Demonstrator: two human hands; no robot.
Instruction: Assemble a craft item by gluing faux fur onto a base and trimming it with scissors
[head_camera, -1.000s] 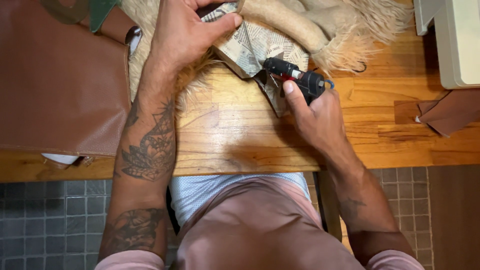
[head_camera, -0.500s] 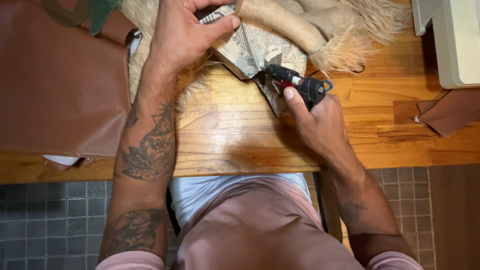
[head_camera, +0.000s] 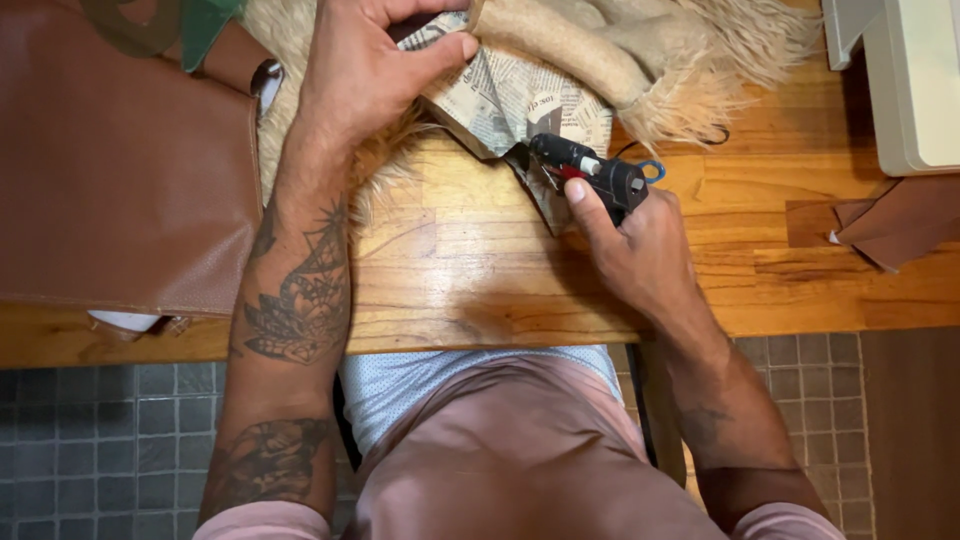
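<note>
A: What's moved?
B: Barely anything. R hand (head_camera: 640, 250) keeps the black glue gun (head_camera: 590, 172) gripped, nozzle on the newsprint-patterned fabric (head_camera: 510, 95).
A: L hand (head_camera: 365, 70)?
B: Still pinching that fabric's upper edge, thumb vs fingers. Fabric lies on the wooden table (head_camera: 480, 270), shaggy fur (head_camera: 700, 90) behind, brown leather sheet (head_camera: 120, 160) at left.
</note>
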